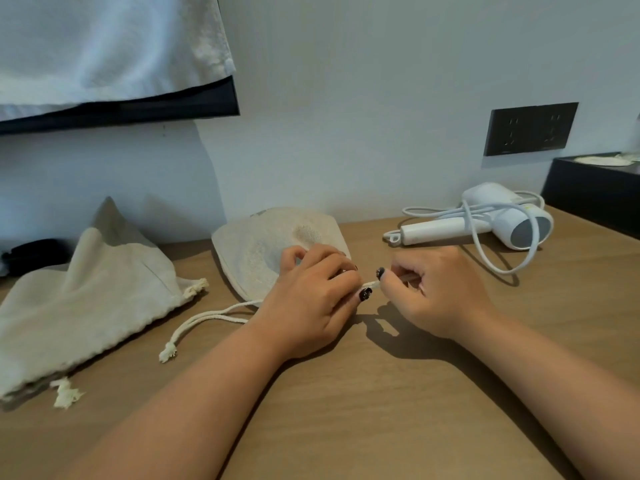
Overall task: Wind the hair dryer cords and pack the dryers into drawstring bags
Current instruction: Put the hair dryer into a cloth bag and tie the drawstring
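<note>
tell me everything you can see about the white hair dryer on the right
The white hair dryer lies on its side on the wooden table, at the far right near the wall and below a dark wall socket. It looks like smooth plastic, with a rounded body, a grey round end facing the camera and a straight handle pointing left that ends in a small loop. Its white cord is not wound: it drapes in loose loops over the body and onto the table. Neither hand touches it.
</note>
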